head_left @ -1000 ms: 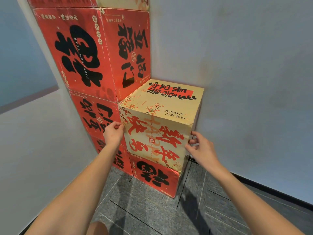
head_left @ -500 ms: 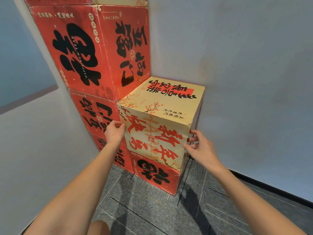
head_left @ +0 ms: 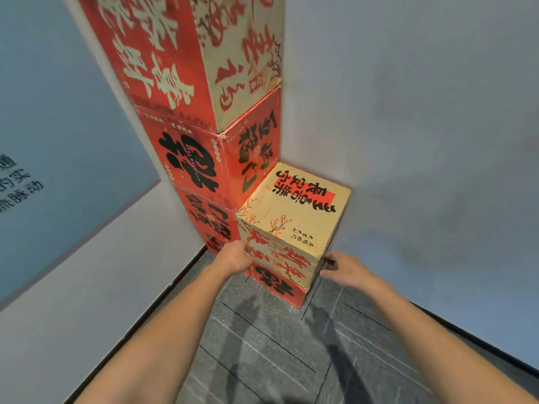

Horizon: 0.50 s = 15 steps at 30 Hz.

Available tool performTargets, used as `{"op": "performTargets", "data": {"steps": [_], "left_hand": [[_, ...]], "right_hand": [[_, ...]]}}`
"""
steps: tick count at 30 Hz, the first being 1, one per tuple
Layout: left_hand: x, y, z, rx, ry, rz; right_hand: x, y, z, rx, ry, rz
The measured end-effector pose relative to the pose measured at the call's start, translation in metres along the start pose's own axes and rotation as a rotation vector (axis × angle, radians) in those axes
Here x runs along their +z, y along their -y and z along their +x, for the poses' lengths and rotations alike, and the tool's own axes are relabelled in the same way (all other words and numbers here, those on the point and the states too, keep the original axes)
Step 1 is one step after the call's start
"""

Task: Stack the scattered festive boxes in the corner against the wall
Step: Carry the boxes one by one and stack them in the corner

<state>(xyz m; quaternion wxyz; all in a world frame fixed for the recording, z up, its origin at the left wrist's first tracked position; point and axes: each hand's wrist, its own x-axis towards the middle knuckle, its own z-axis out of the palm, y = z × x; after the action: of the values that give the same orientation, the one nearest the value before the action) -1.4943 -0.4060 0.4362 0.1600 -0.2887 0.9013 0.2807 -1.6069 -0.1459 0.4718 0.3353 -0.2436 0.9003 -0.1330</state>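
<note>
Nearest the camera, two bare forearms are seen reaching over the grey tiled floor (head_left: 262,354) toward the corner. The left hand (head_left: 234,258) is pressed against the left front edge of the beige festive box (head_left: 291,217), its fingers curled at that corner; the right hand (head_left: 347,271) is set at the box's lower right edge, and whether its grip is closed round the edge or merely laid against it cannot be told, since the fingertips are hidden behind the cardboard. The beige festive box is found at about 12 o'clock from the hands, seated on a red box with black lettering (head_left: 280,290), just beside the right-hand wall (head_left: 423,141). Beyond it, at about 11 o'clock, a tall column of red boxes (head_left: 198,164) is stacked into the corner, topped by a red and cream box (head_left: 204,53). The step in hand is judged to be the final squaring of the beige box. It would be done well if both sides were pushed evenly, so that the box is slid flush against the column and the wall, its edges kept over the box beneath. A lopsided shove should be avoided, as the tall column could be disturbed.
</note>
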Motion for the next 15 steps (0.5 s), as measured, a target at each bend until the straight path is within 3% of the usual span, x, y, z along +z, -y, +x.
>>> {"op": "performTargets", "data": {"steps": [9, 15], "left_hand": [[-0.174, -0.054, -0.165, 0.003, 0.02, 0.067], [-0.248, -0.034, -0.291, -0.196, -0.106, 0.019]], "right_hand": [[-0.12, 0.168, -0.124, -0.206, 0.032, -0.204], [-0.149, 0.276, -0.196, -0.455, 0.025, -0.337]]}}
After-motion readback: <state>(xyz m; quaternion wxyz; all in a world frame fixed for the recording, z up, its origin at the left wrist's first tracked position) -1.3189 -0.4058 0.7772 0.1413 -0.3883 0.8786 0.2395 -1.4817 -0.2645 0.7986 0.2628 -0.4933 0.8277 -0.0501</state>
